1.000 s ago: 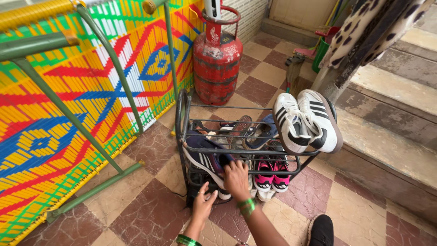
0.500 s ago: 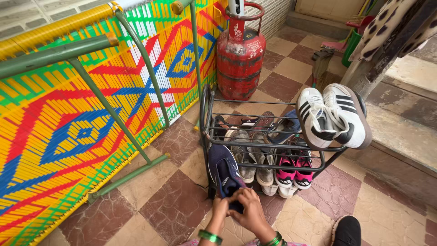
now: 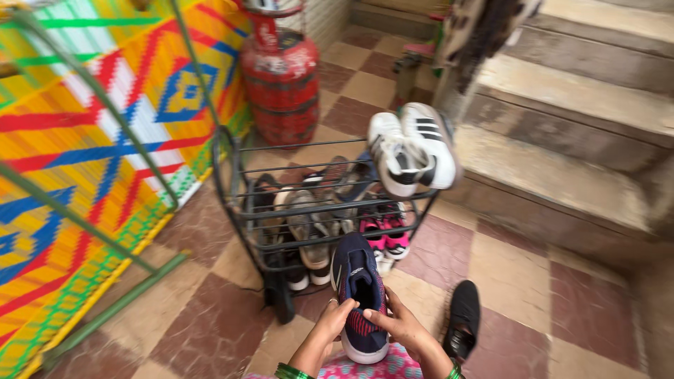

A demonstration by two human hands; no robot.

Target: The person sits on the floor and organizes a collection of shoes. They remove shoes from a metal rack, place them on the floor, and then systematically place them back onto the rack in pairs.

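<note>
A navy sneaker (image 3: 358, 281) with a red lining and white sole is held between both hands just in front of the shoe rack (image 3: 232, 203). My left hand (image 3: 330, 321) grips its left side near the heel. My right hand (image 3: 399, 324) grips its right side, fingers at the opening. Both wrists wear green bangles. The black wire rack holds several shoes: grey sneakers (image 3: 309, 231), pink ones (image 3: 385, 237) and a white pair with black stripes (image 3: 411, 149) on the top right corner.
A black shoe (image 3: 462, 319) lies on the checked tile floor to the right. A colourful woven cot (image 3: 91, 154) with green frame leans at left. A red gas cylinder (image 3: 281, 84) stands behind the rack. Concrete steps (image 3: 569, 140) rise at right.
The navy sneaker has come out of the rack's front and now sits in both hands, pulled toward me. The view has shifted right and down.
</note>
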